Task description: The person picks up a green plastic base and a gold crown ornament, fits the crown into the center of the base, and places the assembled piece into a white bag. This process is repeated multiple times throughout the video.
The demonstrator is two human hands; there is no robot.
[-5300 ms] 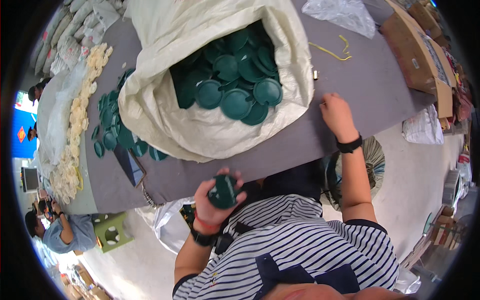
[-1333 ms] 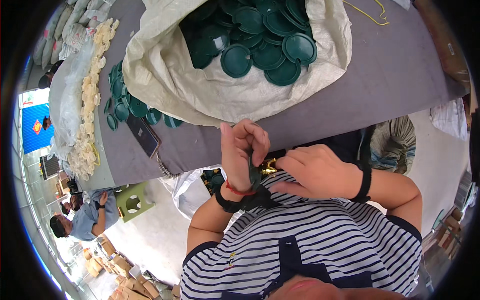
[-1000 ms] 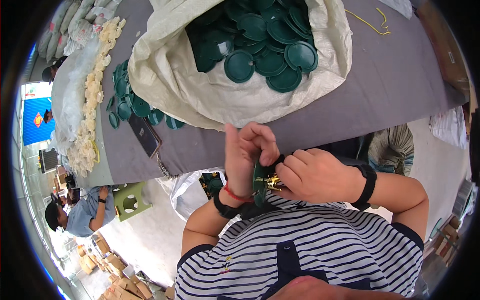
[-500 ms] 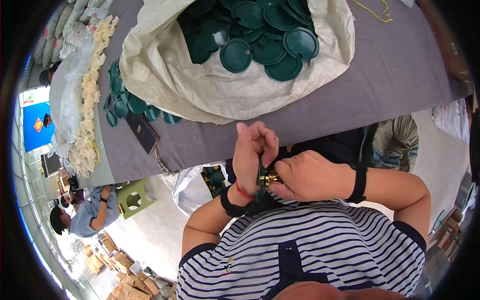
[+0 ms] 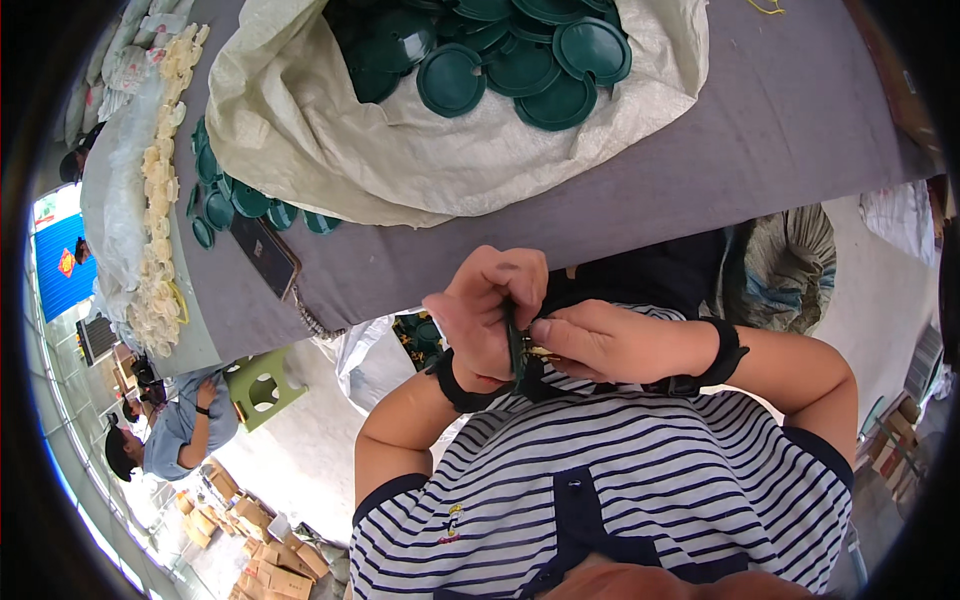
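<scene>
My left hand (image 5: 482,305) is closed on a dark green plastic disc (image 5: 516,348), which stands nearly edge-on in front of my striped shirt. My right hand (image 5: 610,342) pinches small brass-coloured metal pieces (image 5: 541,352) against the disc's right face; the fingers partly cover them and their exact shape is too small to tell. Beyond my hands, a cream woven sack (image 5: 440,185) lies open on the table, heaped with similar round green discs (image 5: 452,80), some with a notch at the rim.
Loose green discs (image 5: 250,200) lie left of the sack, beside a dark phone (image 5: 265,255) with a beaded strap on the grey-covered table (image 5: 740,170). Below the table edge, a white bag (image 5: 360,360) holds green and brass-coloured parts. Another person (image 5: 180,430) sits left near a green stool (image 5: 262,388).
My left hand has turned, its thumb now pointing left instead of up. The right hand's fingertips sit slightly further left against the disc. The whole view has shifted a little.
</scene>
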